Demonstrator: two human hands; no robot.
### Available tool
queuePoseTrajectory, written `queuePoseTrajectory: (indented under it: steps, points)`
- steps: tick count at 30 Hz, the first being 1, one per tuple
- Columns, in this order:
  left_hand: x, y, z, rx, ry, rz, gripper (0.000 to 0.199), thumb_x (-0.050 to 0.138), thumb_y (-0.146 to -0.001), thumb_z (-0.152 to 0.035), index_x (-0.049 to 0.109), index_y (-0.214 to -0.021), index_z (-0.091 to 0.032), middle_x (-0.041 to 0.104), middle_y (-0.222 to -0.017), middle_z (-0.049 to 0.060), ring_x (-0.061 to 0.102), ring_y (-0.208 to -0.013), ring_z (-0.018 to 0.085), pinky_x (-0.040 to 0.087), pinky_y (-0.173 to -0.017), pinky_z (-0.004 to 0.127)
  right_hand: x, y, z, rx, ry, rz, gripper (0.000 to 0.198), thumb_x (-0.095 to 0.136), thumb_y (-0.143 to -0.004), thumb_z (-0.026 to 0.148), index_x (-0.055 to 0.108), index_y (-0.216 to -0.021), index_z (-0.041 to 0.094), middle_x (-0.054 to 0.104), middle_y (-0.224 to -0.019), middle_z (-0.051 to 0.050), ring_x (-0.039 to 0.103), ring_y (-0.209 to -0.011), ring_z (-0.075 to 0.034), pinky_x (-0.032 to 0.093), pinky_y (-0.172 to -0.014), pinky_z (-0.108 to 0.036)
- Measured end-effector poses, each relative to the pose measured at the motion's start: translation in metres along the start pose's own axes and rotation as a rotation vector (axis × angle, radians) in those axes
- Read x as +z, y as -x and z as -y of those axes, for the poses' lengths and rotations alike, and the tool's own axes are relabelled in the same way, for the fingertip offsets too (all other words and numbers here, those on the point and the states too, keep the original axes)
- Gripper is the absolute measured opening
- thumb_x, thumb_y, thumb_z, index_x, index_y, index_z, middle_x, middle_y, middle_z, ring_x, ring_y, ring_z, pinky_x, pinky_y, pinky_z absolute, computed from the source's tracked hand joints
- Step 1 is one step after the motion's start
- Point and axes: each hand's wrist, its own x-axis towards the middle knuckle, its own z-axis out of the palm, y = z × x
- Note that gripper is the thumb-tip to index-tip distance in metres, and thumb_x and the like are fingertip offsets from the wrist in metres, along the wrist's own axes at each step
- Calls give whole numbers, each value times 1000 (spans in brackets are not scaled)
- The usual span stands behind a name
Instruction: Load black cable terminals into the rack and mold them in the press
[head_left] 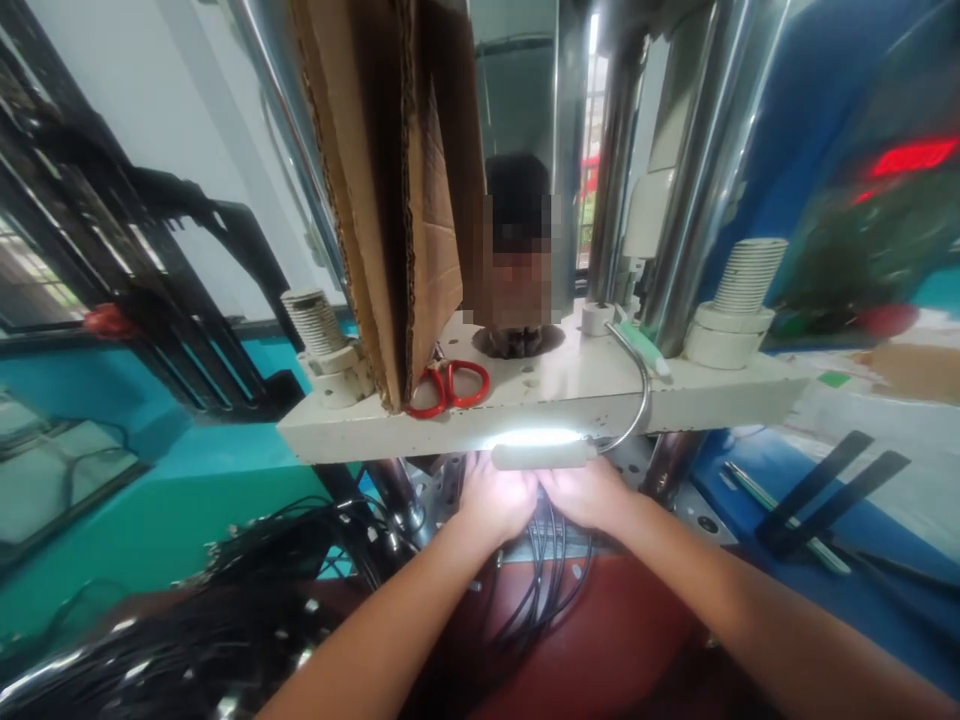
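Observation:
My left hand (499,500) and my right hand (585,492) reach in under the front edge of a white machine plate (420,437), close together. Both look curled, with fingertips bent down and away from view, so what they hold is hidden. Several thin black cables (536,590) come out from between the hands and hang toward me over a reddish-brown surface (630,610). A lit work lamp (544,456) on a bendable metal neck sits just above my hands and covers part of the fingers. Below the plate, a metal block with holes (701,520) surrounds the work spot.
Red-handled scissors (450,388) and upright cardboard (431,230) rest on the plate. Thick chrome columns (709,170) rise behind. A big bundle of black cables (225,630) lies at left. Tweezers (787,520) lie on the blue surface at right. Glare and blur soften the edges.

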Motion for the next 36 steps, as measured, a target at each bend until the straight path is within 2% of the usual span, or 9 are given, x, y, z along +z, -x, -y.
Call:
queuePoseTrajectory:
  steps: [7,13,23,30,36]
  points:
    - [-7,2,-2,-6,10,-19,39,37,-90,-27,56,-122,-17,59,-123,12,46,-118,31,29,-104,49,-7,-1,4,-20,22,-3,40,32,-95,29,69,-106,18,67,-115,-11,58,-108,-27,38,-94,-36]
    - [-13,5,-5,-24,8,-50,40,38,-89,-26,55,-124,-17,64,-113,11,55,-104,28,31,-103,47,-8,5,10,-25,55,-38,37,35,-94,27,66,-111,17,67,-116,-12,58,-107,-28,37,-94,-38]
    - [-4,0,-4,-47,36,-35,39,36,-91,-28,55,-124,-19,54,-131,9,42,-124,29,27,-106,46,5,0,1,69,-18,-43,40,30,-96,28,68,-104,17,68,-110,-11,56,-108,-28,36,-95,-37]
    - [-4,0,-2,-47,48,-43,41,37,-90,-26,53,-127,-18,54,-132,11,43,-123,31,28,-105,48,-2,-2,3,48,-99,-62,39,30,-97,32,63,-117,22,64,-122,-6,55,-113,-22,36,-98,-32]
    - [-3,1,1,-41,67,-39,38,40,-89,-28,56,-121,-17,55,-129,13,43,-122,29,25,-107,50,0,-3,7,22,-121,-76,34,37,-97,28,65,-113,19,63,-123,-10,51,-118,-24,33,-103,-39]
